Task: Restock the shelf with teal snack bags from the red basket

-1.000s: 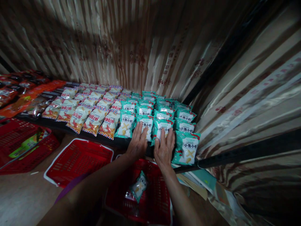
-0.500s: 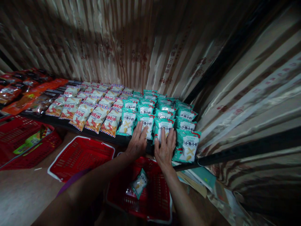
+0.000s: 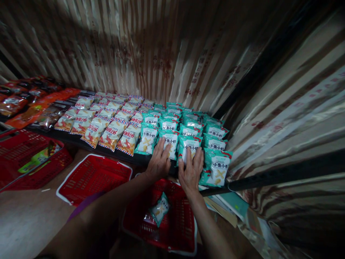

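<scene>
Several teal and white snack bags stand in leaning rows at the right end of a dark shelf. My left hand rests with fingers apart on the lower face of one front teal snack bag. Just to its right, my right hand lies spread over another front teal snack bag. Both hands touch the bags without wrapping round them. Beside my right hand stands the rightmost front bag. Below my hands, a single teal bag lies in a red basket.
White and orange snack bags fill the shelf's middle, with orange-red packets at far left. A second red basket and a third basket holding green packets stand on the floor. Striped curtain hangs behind; a dark post rises at right.
The view has shifted slightly. Both hands stay on the same two front teal bags, with hardly any movement of the fingers.
</scene>
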Demonstrator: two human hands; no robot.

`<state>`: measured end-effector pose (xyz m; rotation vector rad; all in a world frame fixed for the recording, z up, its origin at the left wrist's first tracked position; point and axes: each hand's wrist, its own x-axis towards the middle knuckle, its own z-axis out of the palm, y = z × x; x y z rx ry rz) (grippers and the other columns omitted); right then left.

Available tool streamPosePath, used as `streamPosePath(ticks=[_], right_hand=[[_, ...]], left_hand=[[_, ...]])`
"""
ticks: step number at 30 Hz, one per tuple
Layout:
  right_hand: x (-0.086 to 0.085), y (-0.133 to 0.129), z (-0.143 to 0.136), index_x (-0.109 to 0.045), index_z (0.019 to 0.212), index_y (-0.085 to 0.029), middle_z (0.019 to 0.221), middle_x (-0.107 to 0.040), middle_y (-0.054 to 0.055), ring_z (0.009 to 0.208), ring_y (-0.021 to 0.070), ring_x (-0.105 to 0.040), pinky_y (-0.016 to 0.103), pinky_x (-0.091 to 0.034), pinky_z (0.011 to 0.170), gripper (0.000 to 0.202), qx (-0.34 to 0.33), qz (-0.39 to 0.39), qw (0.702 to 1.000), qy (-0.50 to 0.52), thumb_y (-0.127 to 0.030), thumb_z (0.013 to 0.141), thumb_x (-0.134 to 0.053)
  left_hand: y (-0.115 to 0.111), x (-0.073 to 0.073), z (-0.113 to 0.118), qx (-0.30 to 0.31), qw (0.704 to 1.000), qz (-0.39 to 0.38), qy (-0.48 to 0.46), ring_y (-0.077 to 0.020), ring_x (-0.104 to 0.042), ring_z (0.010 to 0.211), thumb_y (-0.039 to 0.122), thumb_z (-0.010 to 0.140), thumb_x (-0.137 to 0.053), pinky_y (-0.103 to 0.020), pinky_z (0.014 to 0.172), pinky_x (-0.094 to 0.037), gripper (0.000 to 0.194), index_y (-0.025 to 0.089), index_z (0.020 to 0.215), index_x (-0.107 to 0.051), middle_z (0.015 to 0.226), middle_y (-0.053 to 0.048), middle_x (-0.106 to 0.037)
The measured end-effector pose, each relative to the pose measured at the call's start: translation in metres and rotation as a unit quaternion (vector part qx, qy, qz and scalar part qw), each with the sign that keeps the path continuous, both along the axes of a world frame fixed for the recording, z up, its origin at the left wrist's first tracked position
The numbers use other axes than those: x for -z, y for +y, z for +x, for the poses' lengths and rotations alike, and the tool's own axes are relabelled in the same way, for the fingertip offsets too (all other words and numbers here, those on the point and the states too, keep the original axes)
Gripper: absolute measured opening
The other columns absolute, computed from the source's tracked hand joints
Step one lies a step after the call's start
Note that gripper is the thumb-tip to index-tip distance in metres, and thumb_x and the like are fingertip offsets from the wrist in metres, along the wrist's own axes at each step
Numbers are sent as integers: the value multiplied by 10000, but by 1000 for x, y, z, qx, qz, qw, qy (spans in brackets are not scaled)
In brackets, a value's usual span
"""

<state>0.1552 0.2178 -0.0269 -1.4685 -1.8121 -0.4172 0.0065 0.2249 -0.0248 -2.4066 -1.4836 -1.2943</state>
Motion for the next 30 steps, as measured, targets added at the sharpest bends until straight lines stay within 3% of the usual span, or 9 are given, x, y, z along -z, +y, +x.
streamPosePath(ticks=[5,10,15,22,30], right_hand=[[2,2,0,-178,1472,-219,1556,-42,152,1399,342,-163,533,-328,1031,649,-6,-1,1000,-6,-368,905,-457],[4,5,2,-180,1471,-225,1556,-51,150,1401,330,-159,525,-323,1035,604,-6,10,1000,2,-321,924,-417],[4,8,2,-202,1467,-210,1550,-74,163,1398,328,-167,528,-314,1040,583,1,10,1000,10,-308,929,-406],[5,10,-1,-223,1462,-207,1547,-97,162,1389,333,-181,532,-327,1025,572,21,-8,1000,18,-341,931,-387],[4,6,0,-192,1469,-218,1551,-67,167,1388,359,-175,550,-318,1025,640,21,2,1000,1,-379,907,-451]], left_hand=[[2,2,0,-6,1000,-2,-2,-323,-4,1423,235,870,-471,-539,1107,-264,585,82,1397,-271,1535,-228,-29],[4,4,3,-10,1000,-5,4,-322,8,1423,104,847,-395,-547,1100,-274,560,86,1394,-277,1541,-208,9],[4,2,3,3,1000,-2,-15,-309,-34,1426,30,773,-364,-522,1106,-280,628,87,1393,-289,1545,-195,-11],[4,4,2,8,1000,3,-13,-316,-65,1423,49,779,-375,-553,1082,-298,646,123,1411,-266,1542,-190,-69],[-3,-1,-1,11,1000,26,-9,-302,-62,1426,72,782,-395,-524,1099,-288,631,87,1399,-266,1538,-203,-70]])
